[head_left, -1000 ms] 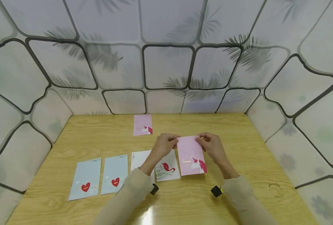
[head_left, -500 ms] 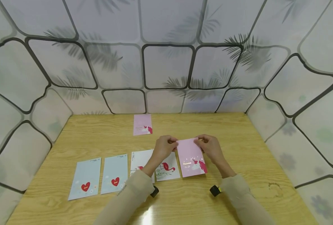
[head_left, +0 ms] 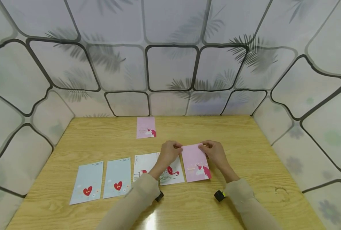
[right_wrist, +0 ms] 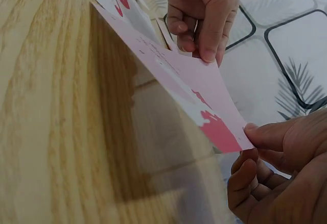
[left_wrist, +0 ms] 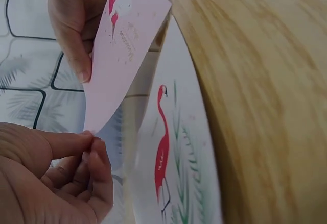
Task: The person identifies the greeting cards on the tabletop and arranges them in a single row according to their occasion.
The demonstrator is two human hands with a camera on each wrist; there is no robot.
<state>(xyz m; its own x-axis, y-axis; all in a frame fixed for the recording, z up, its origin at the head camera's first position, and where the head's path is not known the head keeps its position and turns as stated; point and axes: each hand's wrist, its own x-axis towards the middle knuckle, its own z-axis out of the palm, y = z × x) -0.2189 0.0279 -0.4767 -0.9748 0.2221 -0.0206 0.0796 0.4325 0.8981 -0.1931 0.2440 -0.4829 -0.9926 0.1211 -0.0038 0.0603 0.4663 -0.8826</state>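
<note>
Both hands hold one pink unicorn card [head_left: 194,161] by its two far corners. The left hand [head_left: 169,153] pinches the far left corner between thumb and fingers. At the far right corner, the right hand [head_left: 215,154] does the same. In the right wrist view the pink card [right_wrist: 179,81] slants, and its near left corner is close over the wood. Beside it on the left lies a white flamingo card [head_left: 172,172], partly covered by the left hand in the head view. Another white flamingo card [head_left: 143,159] shows behind the left forearm.
Two pale blue heart cards [head_left: 89,179] lie on the left part of the wooden table [head_left: 101,137]. A second pink unicorn card [head_left: 146,127] lies near the back edge. Patterned fabric [head_left: 170,70] walls in the back and both sides.
Both hands have come slightly nearer the body and lower, bringing the pink card down beside the right-hand flamingo card. The other cards have stayed put.
</note>
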